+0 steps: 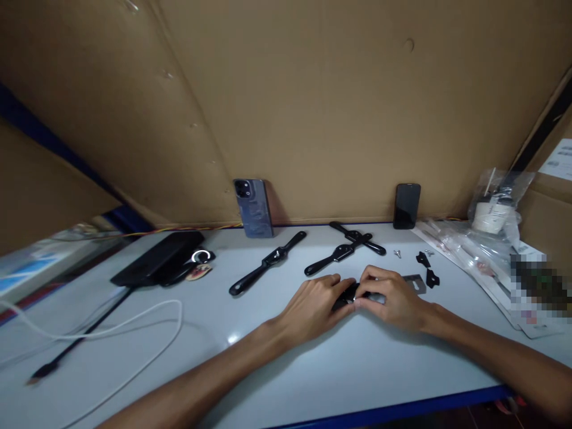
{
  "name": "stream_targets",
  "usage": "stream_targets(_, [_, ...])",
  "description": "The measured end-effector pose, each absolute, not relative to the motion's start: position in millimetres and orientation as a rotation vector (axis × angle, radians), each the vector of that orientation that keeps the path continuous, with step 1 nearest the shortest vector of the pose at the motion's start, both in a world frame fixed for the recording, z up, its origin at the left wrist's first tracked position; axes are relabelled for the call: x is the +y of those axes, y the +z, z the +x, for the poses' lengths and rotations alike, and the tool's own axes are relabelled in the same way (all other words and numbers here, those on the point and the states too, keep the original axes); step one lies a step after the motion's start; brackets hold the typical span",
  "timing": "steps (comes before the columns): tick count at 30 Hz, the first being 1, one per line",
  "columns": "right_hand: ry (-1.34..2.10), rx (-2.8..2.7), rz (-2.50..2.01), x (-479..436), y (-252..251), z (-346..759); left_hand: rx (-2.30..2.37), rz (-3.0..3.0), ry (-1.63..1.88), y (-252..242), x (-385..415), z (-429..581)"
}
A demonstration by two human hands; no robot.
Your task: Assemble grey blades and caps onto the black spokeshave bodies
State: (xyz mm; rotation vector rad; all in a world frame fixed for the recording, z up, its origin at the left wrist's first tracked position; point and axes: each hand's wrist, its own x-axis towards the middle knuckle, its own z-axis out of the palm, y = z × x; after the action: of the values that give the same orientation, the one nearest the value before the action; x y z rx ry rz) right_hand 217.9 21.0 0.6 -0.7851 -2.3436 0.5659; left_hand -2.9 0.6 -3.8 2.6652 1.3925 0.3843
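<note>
A black spokeshave [345,296] lies mostly covered in front of me, and my left hand [319,298] is wrapped round its near side. At its middle, my right hand [391,298] pinches with thumb and forefinger; the small piece between the fingertips is hidden. Just beyond the right knuckles lies a flat metal blade [416,283] with a cut-out. Two small black cap plates [432,278] rest to the right of it, near small silver thumbscrews [397,254]. Another spokeshave [277,255] lies to the left, and two more spokeshaves [337,256] cross each other behind my hands.
A blue-grey phone [254,208] and a black phone [406,206] lean against the cardboard wall [313,119]. Plastic packaging [473,268] and a bagged cup [489,214] stand right. At left are a black case [158,259] and a white cable [174,333].
</note>
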Motion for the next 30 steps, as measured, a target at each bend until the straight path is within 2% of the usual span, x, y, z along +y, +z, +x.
stream_targets(6, [0.505, -2.36, -0.883, 24.1, -2.4, 217.8, 1.409, 2.644, 0.35, -0.6, -0.6, -1.8])
stream_targets(13, [0.585, -2.357, -0.774, 24.4, -3.6, 220.9, 1.411, 2.637, 0.36, -0.5, 0.3, -0.8])
stream_targets(30, [0.399, -2.473, -0.774, 24.2, 0.2, 223.1, 1.418, 2.639, 0.319, -0.4, 0.3, -0.8])
